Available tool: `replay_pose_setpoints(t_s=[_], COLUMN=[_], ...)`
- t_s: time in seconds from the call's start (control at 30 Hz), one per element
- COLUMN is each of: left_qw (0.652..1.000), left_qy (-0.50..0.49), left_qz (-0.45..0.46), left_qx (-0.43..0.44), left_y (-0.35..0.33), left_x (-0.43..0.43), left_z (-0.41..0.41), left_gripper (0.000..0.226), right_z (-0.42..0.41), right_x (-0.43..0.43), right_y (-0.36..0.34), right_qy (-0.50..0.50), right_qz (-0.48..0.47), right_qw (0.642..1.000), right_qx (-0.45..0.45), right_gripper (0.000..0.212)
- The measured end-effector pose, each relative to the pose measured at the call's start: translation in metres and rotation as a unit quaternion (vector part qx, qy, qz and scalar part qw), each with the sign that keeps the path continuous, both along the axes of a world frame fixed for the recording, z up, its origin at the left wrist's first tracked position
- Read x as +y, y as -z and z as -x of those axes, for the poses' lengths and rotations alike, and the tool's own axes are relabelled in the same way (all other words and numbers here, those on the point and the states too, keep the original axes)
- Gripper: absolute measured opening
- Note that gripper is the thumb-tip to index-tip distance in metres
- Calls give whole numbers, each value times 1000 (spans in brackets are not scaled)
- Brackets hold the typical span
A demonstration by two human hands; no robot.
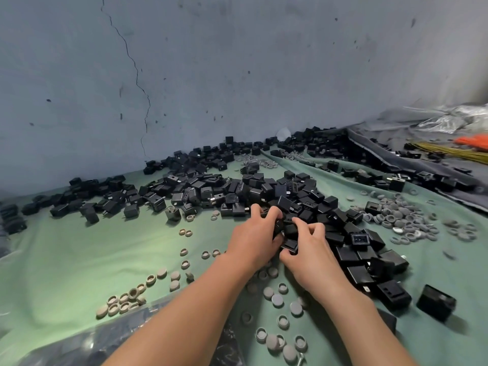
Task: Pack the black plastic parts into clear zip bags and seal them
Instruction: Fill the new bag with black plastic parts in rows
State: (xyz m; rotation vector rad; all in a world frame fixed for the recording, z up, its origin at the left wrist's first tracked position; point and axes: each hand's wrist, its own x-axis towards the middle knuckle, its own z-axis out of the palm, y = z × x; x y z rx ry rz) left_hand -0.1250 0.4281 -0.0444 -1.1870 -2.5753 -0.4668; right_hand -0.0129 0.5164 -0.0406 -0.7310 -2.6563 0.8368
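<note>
Beyond our left hand (253, 239) and right hand (309, 249), and all along the right hand's outer side, black parts (303, 196) lie heaped, barring any low pass. To the left of our left hand we find green cloth (79, 247) with only scattered grey caps (124, 299). More caps litter the cloth between our forearms. Past the heap, the wall (237, 75) closes everything.

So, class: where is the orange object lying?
In the head view, the orange object lies at the far right edge, just beyond the yellow strands.

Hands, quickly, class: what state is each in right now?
Left hand: closed, gripping black parts.
Right hand: closed, pinching a black part.
</note>
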Motion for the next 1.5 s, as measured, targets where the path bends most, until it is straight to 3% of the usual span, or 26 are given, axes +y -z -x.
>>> replay_pose_setpoints(t_s=[0.1,0.17,0.2,0.23,0.3,0.33,0.37,0.43,0.6,0.67,0.7,0.73,0.8,0.87,0.97,1.03,1.1,1.17,1.23,1.33,1.5], left_qw=[991,946,886,786,528,434,376,327,316,313,314,315,318,323,366,435,529,585,604,612,584], left_qy=[-21,-53,-71,-72,-12,18,44,82,124,136,140,144,152,151,119,72,5,-47,-56,-32,-20], left_qz=[-89,-204,-279,-360,-496,-537,-559,-571,-575,-583,-588,-593,-600,-612,-638,-628,-587,-575,-602,-628,-608], left_qx=[-103,-247,-363,-497,-689,-724,-737,-748,-744,-737,-732,-727,-719,-706,-668,-641,-613,-570,-519,-480,-538], left_y=[-6,-17,-24,-32,-48,-54,-61,-73,-100,-109,-112,-115,-119,-120,-117,-111,-103,-96,-89,-87,-89], left_x=[-3,-7,-12,-17,-32,-42,-51,-67,-105,-120,-127,-134,-147,-160,-176,-183,-185,-180,-172,-159,-145], left_z=[4,8,10,11,12,10,8,-1,-28,-40,-47,-53,-64,-74,-86,-92,-98,-105,-111,-112,-107], left_gripper=[30,26,26,27,31,34,37,43,46,46,46,46,46,44,46,50,55,62,66,61,79], right_z=[-5,-6,-6,-6,-7,-9,-10,-11,-10,-7,-6,-5,-7,-12,-21,-26,-28,-30,-32,-29,-22], right_x=[-7,-9,-11,-12,-15,-16,-17,-19,-45,-67,-80,-93,-118,-140,-168,-183,-195,-202,-204,-199,-180], right_y=[-5,-7,-7,-10,-14,-16,-20,-27,-53,-63,-68,-72,-77,-76,-74,-77,-80,-79,-78,-79,-76], right_qy=[-3,-2,-1,2,8,12,19,35,11,-8,-10,-8,-13,-26,-33,-34,-17,-8,-6,9,5], right_qz=[-40,-74,-90,-103,-111,-107,-103,-94,-24,118,235,380,630,744,822,862,891,896,887,870,856], right_qw=[999,997,995,994,992,992,992,993,997,984,957,903,743,629,531,470,412,399,415,434,440], right_qx=[-9,-23,-35,-45,-65,-72,-75,-64,73,136,169,198,227,224,202,188,191,195,202,232,270], right_gripper=[73,71,68,64,58,56,54,49,50,47,42,35,29,29,29,30,38,43,52,41,31])
